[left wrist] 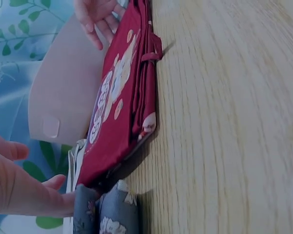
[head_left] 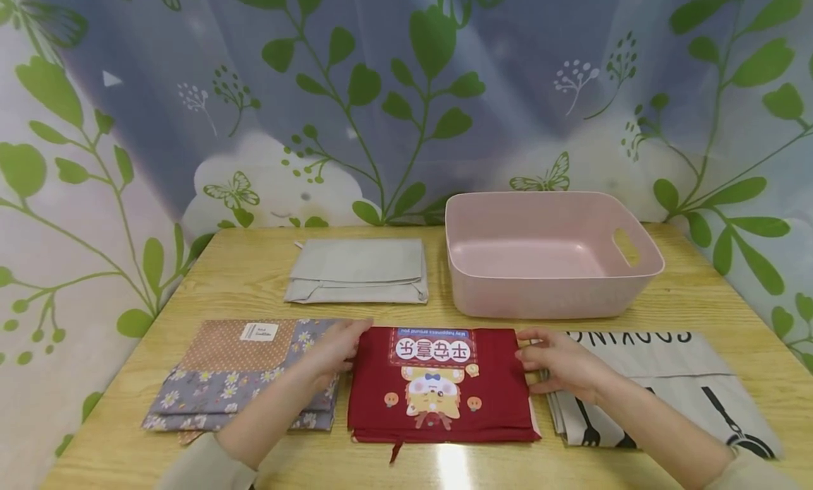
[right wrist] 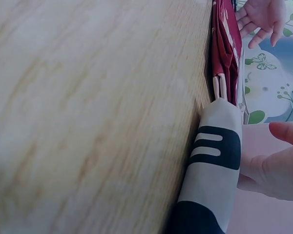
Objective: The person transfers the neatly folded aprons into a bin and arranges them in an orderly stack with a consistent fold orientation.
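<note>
A folded dark red apron (head_left: 444,405) with a cartoon animal print lies between the two hands, a thin tie poking out at its near edge. At its left side is my left hand (head_left: 327,356), fingers loosely extended, over the edge of a folded grey floral apron (head_left: 216,395) with a brown dotted panel. My right hand (head_left: 565,363) has its fingertips at the red apron's right edge and overlaps a folded white apron (head_left: 679,398) printed with black utensils. In the left wrist view, the left thumb and fingers (left wrist: 34,195) are spread apart. Neither hand grips anything.
A pink plastic basket (head_left: 533,296) with a handle hole stands at the back right of the wooden table (head_left: 241,278). Left of it lies a folded light grey cloth (head_left: 358,260). A leaf-patterned curtain (head_left: 394,87) hangs behind the table.
</note>
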Action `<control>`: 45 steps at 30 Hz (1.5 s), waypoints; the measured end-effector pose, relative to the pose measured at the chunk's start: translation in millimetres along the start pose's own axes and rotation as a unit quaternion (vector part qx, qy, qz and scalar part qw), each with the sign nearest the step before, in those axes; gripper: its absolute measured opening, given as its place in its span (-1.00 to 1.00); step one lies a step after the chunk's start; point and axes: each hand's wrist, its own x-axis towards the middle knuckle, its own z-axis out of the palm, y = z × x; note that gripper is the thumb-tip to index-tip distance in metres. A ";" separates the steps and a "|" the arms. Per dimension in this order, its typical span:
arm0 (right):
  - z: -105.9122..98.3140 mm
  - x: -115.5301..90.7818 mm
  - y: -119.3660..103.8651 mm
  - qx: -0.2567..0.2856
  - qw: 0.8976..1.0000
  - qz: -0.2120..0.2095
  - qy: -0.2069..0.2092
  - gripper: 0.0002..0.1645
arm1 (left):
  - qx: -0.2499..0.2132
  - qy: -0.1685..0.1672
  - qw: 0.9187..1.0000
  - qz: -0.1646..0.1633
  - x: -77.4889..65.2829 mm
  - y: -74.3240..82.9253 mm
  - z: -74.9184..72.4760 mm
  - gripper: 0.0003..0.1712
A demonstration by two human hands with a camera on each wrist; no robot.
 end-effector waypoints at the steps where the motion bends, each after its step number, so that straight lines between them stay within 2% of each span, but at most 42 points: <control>1: 0.3 -0.1 -0.4 0.002 1.000 0.002 0.001 -0.32 | -0.012 -0.005 1.000 -0.007 0.4 0.1 -1.3 -0.31; 7: -3.0 1.6 0.8 0.007 1.000 0.006 -0.002 -0.32 | -0.078 -0.032 0.996 -0.026 4.2 -4.1 -9.1 -0.32; 11: -5.1 3.9 2.3 0.014 1.000 0.012 -0.006 -0.33 | -0.133 -0.059 0.989 -0.033 4.6 -6.8 -17.1 -0.31; 15: -6.6 5.4 3.6 0.013 1.000 0.015 -0.014 -0.36 | -0.162 -0.084 0.983 -0.036 4.6 -9.3 -23.7 -0.30; 18: -6.3 5.2 3.7 -0.001 1.000 0.013 -0.017 -0.37 | -0.164 -0.110 0.980 -0.031 5.7 -11.4 -24.8 -0.29; 21: -5.5 4.9 3.8 -0.018 0.999 0.006 -0.026 -0.34 | -0.161 -0.121 0.979 -0.027 6.4 -13.6 -24.4 -0.28; 27: -4.8 4.5 5.6 0.011 0.999 0.006 -0.043 -0.30 | -0.147 -0.115 0.982 -0.011 4.1 -17.2 -24.6 -0.34; 31: -4.7 2.7 4.9 0.027 0.999 0.011 -0.043 -0.31 | -0.157 -0.107 0.982 -0.002 1.8 -19.2 -26.3 -0.44; 36: -4.3 -0.5 2.5 0.031 0.998 0.012 -0.048 -0.30 | -0.141 -0.137 0.980 0.005 -3.2 -20.7 -29.5 -0.51; 39: -3.9 -1.9 3.2 0.032 0.998 0.013 -0.054 -0.29 | -0.127 -0.146 0.981 0.002 -6.1 -20.5 -29.2 -0.49; 45: -2.8 -1.9 8.4 0.041 0.998 0.014 -0.053 -0.21 | -0.114 -0.144 0.983 0.006 -11.3 -20.2 -28.0 -0.42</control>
